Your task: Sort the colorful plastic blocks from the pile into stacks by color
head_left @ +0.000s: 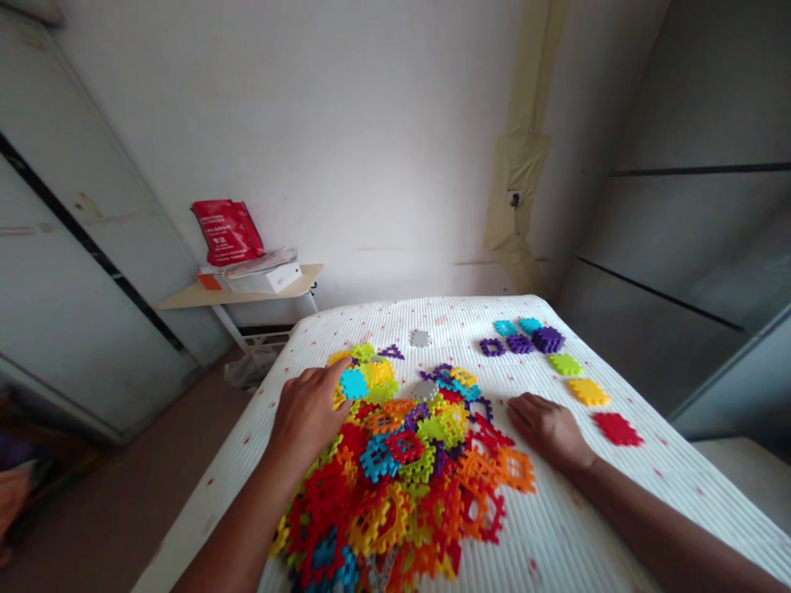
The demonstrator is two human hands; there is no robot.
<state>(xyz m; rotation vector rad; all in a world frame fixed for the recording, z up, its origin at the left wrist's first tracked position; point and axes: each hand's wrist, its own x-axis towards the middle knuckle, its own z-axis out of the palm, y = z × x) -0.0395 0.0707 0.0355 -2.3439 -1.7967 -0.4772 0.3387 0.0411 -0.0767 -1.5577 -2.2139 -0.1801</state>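
Heaped in the middle of the white ribbed cover (pixel 544 543): a pile of interlocking plastic tiles (pixel 408 469), red, orange, yellow, green, blue and purple, tangled over one another. Left hand (pixel 307 416) palm down on the pile's far left edge, fingers stretched out side by side, tips against a light blue tile (pixel 354 384); nothing pinched. Right hand (pixel 547 428) palm down on the cover just beside the pile's right edge, fingers loosely bent and close together, gripping nothing; fingertips perhaps touching a red piece there, hard to tell at this angle.

Just beyond the pile, lying apart: a grey tile (pixel 420 338) and a purple triangle (pixel 391 352). Farther right, laid out singly and clear of the heap: two teal tiles (pixel 505 327), a purple stack (pixel 548 338), a green tile (pixel 565 363), a yellow tile (pixel 588 391) and a red tile (pixel 618 429).

Past the cover's far left corner, a small side table (pixel 185 298) against the wall, bearing a white box (pixel 272 278) and a red bag (pixel 227 231).
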